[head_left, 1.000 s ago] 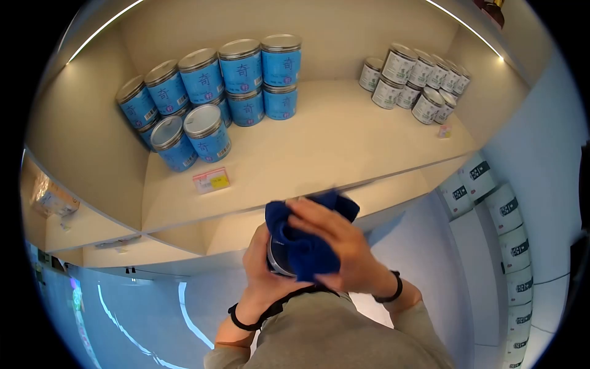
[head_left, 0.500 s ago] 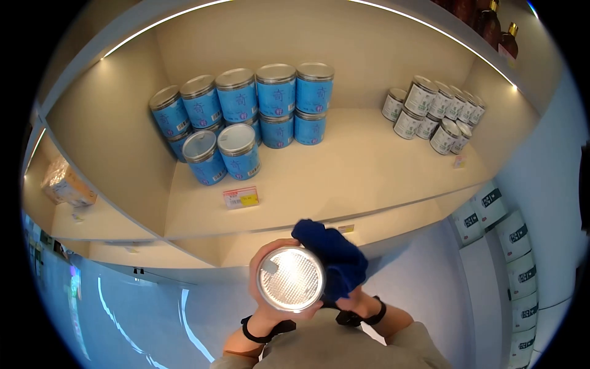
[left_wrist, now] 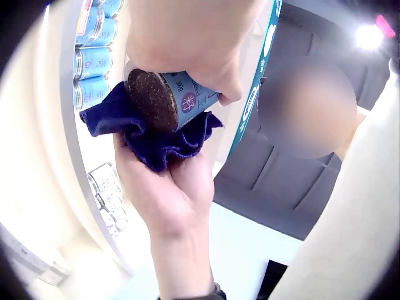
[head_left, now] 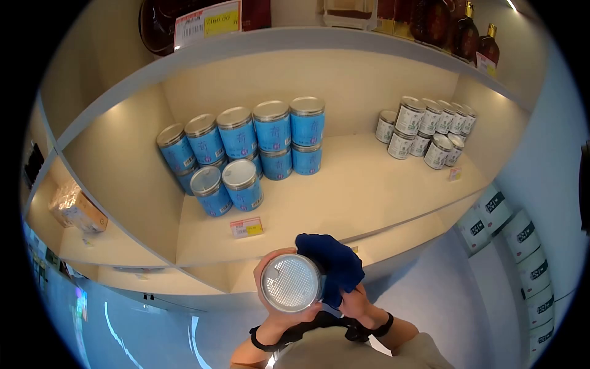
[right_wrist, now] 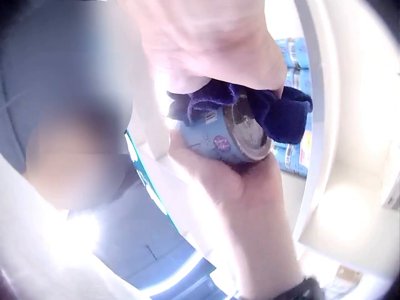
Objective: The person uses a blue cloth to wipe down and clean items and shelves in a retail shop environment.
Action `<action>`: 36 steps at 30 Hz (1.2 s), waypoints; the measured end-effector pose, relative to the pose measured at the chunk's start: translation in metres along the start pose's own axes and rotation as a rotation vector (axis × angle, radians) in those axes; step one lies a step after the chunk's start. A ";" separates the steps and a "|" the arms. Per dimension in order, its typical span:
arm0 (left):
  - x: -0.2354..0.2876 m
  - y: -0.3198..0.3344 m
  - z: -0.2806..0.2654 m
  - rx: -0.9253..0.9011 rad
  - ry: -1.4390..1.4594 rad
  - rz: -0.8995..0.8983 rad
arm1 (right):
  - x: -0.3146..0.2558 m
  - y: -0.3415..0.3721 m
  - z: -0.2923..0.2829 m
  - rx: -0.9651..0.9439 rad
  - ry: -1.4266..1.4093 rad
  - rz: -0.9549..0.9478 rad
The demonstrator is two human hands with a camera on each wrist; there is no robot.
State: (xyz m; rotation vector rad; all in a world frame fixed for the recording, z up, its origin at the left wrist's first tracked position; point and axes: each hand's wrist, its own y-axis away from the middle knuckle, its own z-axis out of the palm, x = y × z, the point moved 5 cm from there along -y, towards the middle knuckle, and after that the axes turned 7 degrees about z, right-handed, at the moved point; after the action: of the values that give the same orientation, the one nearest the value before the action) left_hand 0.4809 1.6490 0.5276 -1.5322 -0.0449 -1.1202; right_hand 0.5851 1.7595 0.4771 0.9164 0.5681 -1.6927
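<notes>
A blue can (head_left: 292, 283) with a shiny metal lid is held in my left hand (head_left: 275, 315), its lid end facing up toward the head camera. My right hand (head_left: 359, 307) grips a dark blue cloth (head_left: 337, 264) against the can's right side. In the left wrist view the can's other end (left_wrist: 152, 100) looks dark and speckled, with the cloth (left_wrist: 156, 139) bunched just below it. The right wrist view shows the cloth (right_wrist: 284, 115) wrapped partly over the can (right_wrist: 219, 140), which hides some of its label.
Ahead on the shelf (head_left: 344, 203) stand stacked blue cans (head_left: 273, 132) and, further right, smaller white cans (head_left: 409, 120). A price tag (head_left: 247, 227) sits near the shelf edge. Bottles (head_left: 464, 31) stand on the upper shelf. White boxes (head_left: 525, 237) line the right side.
The can has turned so its lid faces the head camera, and the cloth has gone from over the can to its right side. The head view has tilted up, showing the upper shelf.
</notes>
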 end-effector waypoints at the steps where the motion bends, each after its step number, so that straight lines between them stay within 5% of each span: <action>1: 0.002 -0.004 0.000 0.019 -0.044 0.015 | 0.010 -0.001 -0.005 -0.006 0.000 -0.007; 3: -0.004 -0.010 0.000 -0.015 -0.107 0.037 | 0.023 -0.005 -0.008 -0.080 -0.384 -0.091; 4: -0.006 -0.015 0.003 -0.033 -0.150 0.080 | 0.031 -0.002 -0.014 -0.061 -0.475 0.030; 7: 0.002 -0.033 0.010 -0.081 -0.156 0.057 | 0.021 -0.004 -0.023 -0.013 -0.434 -0.035; 13: 0.013 -0.098 0.020 -0.481 -0.432 -0.038 | -0.009 -0.003 -0.050 0.081 -0.430 -0.077; 17: -0.008 -0.144 0.018 -0.487 -0.511 0.014 | -0.005 0.000 -0.070 0.072 -0.358 -0.129; 21: -0.029 -0.182 0.015 -0.505 -0.664 -0.126 | 0.017 0.000 -0.088 0.132 -0.367 -0.099; 23: -0.042 -0.191 0.013 -0.548 -1.021 -0.032 | 0.017 0.003 -0.089 0.110 -0.330 -0.078; 36: -0.088 -0.202 0.003 -0.580 -1.239 0.004 | 0.014 0.014 -0.106 0.102 -0.311 -0.091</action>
State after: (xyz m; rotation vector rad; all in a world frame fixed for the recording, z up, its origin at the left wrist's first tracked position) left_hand 0.3175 1.7630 0.6209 -2.5368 -0.5905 -0.0011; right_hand 0.6279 1.8268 0.4042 0.6872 0.3205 -1.9155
